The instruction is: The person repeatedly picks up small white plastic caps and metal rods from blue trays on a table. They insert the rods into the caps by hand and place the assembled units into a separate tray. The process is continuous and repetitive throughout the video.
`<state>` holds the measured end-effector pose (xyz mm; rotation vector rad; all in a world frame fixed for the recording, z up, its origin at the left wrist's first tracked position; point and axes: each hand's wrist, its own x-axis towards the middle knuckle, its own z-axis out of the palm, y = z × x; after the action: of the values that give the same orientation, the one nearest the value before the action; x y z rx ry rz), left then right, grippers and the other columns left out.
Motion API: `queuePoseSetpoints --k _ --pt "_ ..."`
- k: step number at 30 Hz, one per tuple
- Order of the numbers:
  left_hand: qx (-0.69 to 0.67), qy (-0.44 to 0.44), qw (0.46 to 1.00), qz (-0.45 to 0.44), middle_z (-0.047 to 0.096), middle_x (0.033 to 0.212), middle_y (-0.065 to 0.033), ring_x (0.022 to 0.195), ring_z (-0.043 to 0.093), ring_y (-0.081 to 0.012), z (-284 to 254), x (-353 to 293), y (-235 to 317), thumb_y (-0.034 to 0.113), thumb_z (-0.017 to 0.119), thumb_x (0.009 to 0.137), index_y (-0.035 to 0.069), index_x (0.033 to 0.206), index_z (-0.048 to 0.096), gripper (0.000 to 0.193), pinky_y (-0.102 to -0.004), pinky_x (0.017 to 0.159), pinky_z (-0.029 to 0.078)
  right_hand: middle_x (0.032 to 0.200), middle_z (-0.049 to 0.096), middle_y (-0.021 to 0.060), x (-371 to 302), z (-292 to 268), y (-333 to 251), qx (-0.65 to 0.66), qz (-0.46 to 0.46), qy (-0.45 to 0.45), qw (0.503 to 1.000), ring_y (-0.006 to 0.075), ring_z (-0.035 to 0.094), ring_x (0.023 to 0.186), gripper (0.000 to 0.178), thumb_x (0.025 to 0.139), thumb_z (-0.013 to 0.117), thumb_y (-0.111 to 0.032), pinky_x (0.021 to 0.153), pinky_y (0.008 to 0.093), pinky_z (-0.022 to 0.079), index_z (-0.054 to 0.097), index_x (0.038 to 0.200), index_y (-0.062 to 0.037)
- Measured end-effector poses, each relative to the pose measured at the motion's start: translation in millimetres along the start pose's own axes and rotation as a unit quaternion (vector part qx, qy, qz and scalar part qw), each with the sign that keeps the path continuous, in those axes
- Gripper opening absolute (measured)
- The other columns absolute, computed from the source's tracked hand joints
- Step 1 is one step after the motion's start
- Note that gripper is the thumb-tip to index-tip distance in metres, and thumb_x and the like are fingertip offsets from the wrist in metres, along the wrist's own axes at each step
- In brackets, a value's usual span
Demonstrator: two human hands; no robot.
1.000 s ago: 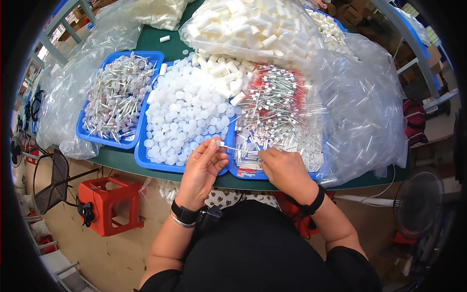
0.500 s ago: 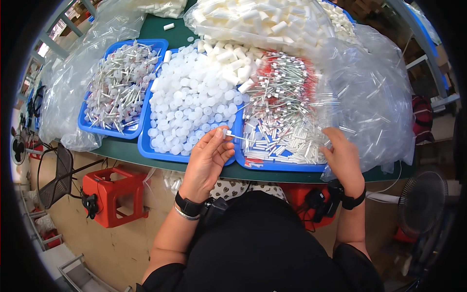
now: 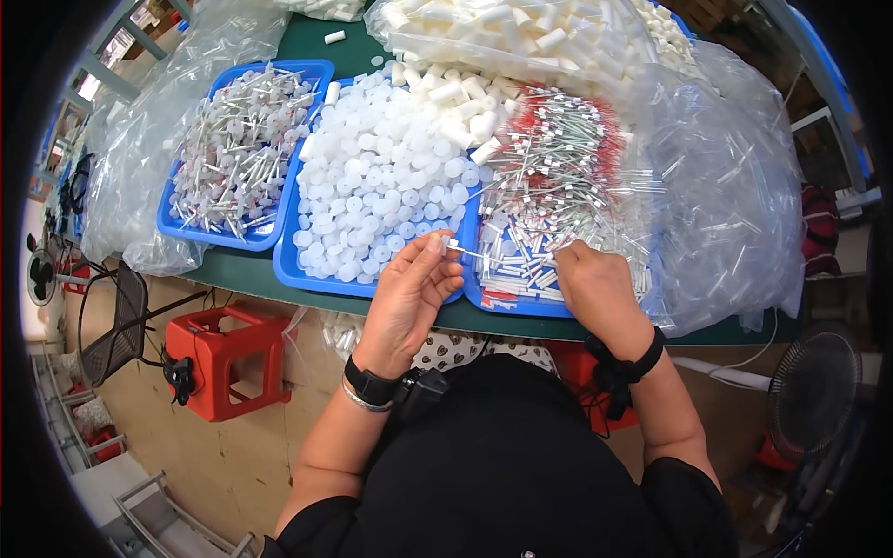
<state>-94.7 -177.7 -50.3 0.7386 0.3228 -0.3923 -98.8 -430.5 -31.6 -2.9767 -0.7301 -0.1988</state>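
Note:
My left hand (image 3: 409, 302) pinches a thin stick with a small white block at one end (image 3: 454, 245) between thumb and forefinger; its thin end points right. My right hand (image 3: 603, 290) has its fingers drawn together over the right blue tray (image 3: 530, 308); whatever is at its fingertips is hidden. Beneath it in that tray lie short white tubes (image 3: 521, 270), with thin white-tipped sticks with red ends (image 3: 567, 149) heaped behind. The middle blue tray (image 3: 321, 284), beside my left hand, holds translucent white discs (image 3: 353, 205).
A left blue tray (image 3: 177, 228) holds pieces with white stems and translucent discs. Clear plastic bags (image 3: 726, 205) lie at the right, and a bag of white foam-like cylinders (image 3: 521, 33) lies behind. A red stool (image 3: 209, 363) and a fan (image 3: 814, 391) stand below the table.
My right hand has moved left from the right side of the tray to above the tubes, and its fingers have closed together. My left hand keeps its pinch on the stick.

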Motion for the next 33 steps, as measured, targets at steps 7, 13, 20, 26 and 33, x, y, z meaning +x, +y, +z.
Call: queuePoseSetpoints --k 7,13,20,26,33 --pt "0.004 -0.001 1.000 0.000 0.064 0.094 -0.0034 0.083 0.061 -0.0112 -1.2 0.2 -0.3 0.024 0.060 0.096 0.001 0.117 0.058 0.032 -0.0259 0.075 0.053 0.075 0.060 0.0190 -13.5 -21.8 1.6 -0.021 0.127 -0.082 0.988 0.0365 0.063 0.062 0.007 0.080 0.053 0.000 0.056 0.0442 0.050 0.050 0.086 0.0005" --pt "0.003 -0.006 1.000 0.000 0.064 0.093 -0.0031 0.083 0.061 -0.0112 -1.7 0.7 0.0 0.024 0.060 0.096 0.001 0.118 0.057 0.032 -0.0258 0.076 0.053 0.092 0.058 0.0210 -16.4 -0.5 12.1 -0.082 0.158 -0.084 0.980 0.0343 0.065 0.071 0.015 0.078 0.054 0.001 0.059 0.0395 0.054 0.049 0.092 0.0018" --pt "0.003 -0.004 1.000 0.002 0.064 0.094 -0.0037 0.083 0.061 -0.0113 0.2 1.3 -1.2 0.024 0.060 0.096 0.001 0.118 0.057 0.031 -0.0260 0.076 0.053 0.098 0.055 0.0243 -17.5 12.8 -1.8 0.029 0.122 -0.014 0.992 0.0396 0.059 0.091 0.018 0.080 0.051 0.002 0.075 0.0451 0.053 0.047 0.097 0.0058" --pt "-0.010 -0.004 1.000 0.001 0.065 0.095 -0.0055 0.082 0.063 -0.0107 -2.3 2.6 -1.8 0.022 0.062 0.095 0.002 0.113 0.059 0.028 -0.0256 0.076 0.053 0.095 0.056 0.0199 3.1 3.5 -24.7 0.140 0.073 0.002 0.987 0.0373 0.060 0.085 0.011 0.084 0.052 0.001 0.069 0.0456 0.051 0.047 0.094 0.0025" --pt "-0.017 -0.014 1.000 -0.007 0.065 0.096 -0.0061 0.085 0.065 -0.0124 -0.4 -0.2 -1.4 0.022 0.061 0.095 0.002 0.113 0.059 0.027 -0.0262 0.077 0.054 0.084 0.065 0.0156 6.9 -16.0 -15.8 0.281 0.125 0.051 0.950 0.0311 0.067 0.072 0.010 0.088 0.061 -0.008 0.060 0.0383 0.052 0.055 0.093 -0.0010"
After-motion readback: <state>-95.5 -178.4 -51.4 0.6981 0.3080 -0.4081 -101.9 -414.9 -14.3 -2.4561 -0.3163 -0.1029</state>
